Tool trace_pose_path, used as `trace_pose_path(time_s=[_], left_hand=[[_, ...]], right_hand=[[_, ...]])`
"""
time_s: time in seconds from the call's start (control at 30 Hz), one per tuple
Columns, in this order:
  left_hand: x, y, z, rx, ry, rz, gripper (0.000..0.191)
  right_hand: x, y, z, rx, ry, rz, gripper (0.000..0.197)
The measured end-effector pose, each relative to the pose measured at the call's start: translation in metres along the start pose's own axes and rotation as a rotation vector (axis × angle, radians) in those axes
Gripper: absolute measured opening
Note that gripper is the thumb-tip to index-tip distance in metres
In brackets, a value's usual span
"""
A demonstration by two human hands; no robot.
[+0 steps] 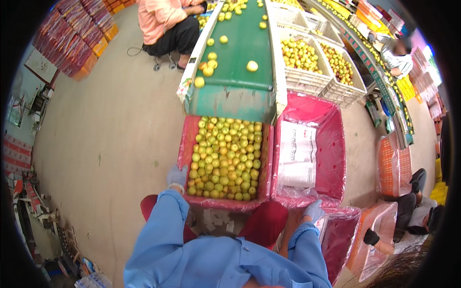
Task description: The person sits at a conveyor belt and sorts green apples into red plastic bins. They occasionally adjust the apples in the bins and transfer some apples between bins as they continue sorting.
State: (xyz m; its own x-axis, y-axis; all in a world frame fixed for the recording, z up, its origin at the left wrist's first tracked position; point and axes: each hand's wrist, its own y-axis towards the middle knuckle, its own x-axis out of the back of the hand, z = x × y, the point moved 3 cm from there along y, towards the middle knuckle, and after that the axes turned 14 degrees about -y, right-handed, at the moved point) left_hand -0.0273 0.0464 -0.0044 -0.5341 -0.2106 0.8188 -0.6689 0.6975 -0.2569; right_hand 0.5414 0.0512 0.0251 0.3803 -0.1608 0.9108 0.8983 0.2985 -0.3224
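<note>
Before my knees stands a red plastic-lined crate (pixel 264 202) with many round yellow-green fruits (pixel 225 162) inside. My left hand (pixel 177 177), in a pale glove, grips its left side near the front corner. Beside it on the right is a second red lined crate (pixel 329 144), with printed paper (pixel 297 154) on its bottom and no fruit. My right hand (pixel 314 212), also gloved, holds this crate's front rim near the right corner. Its fingertips are partly hidden. Above the filled crate ends a green conveyor belt (pixel 237 77) carrying scattered fruits (pixel 208 71).
Pale crates (pixel 306 84) of fruit stand right of the belt. Another red lined crate (pixel 338 237) sits by my right arm. A seated person (pixel 162 21) is at the belt's left; another person (pixel 407 234) handles an orange crate (pixel 371 234). Stacked crates (pixel 75 36) rise far left.
</note>
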Motion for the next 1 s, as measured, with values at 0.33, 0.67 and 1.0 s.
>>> trace_pose_path(time_s=[0.33,0.67,1.0], left_hand=[[0.0001,0.0005,-0.0007,0.020,-0.009,0.023,0.057],[0.0043,-0.0034,-0.0060,0.046,0.009,0.046,0.059],[0.0043,-0.0040,-0.0066,0.055,-0.030,0.066,0.060]], right_hand=[[0.0022,-0.0029,0.0014,-0.015,0.069,0.010,0.078],[0.0022,-0.0017,0.0014,-0.018,0.057,0.019,0.076],[0.0006,-0.0004,0.0005,-0.019,0.027,0.011,0.076]])
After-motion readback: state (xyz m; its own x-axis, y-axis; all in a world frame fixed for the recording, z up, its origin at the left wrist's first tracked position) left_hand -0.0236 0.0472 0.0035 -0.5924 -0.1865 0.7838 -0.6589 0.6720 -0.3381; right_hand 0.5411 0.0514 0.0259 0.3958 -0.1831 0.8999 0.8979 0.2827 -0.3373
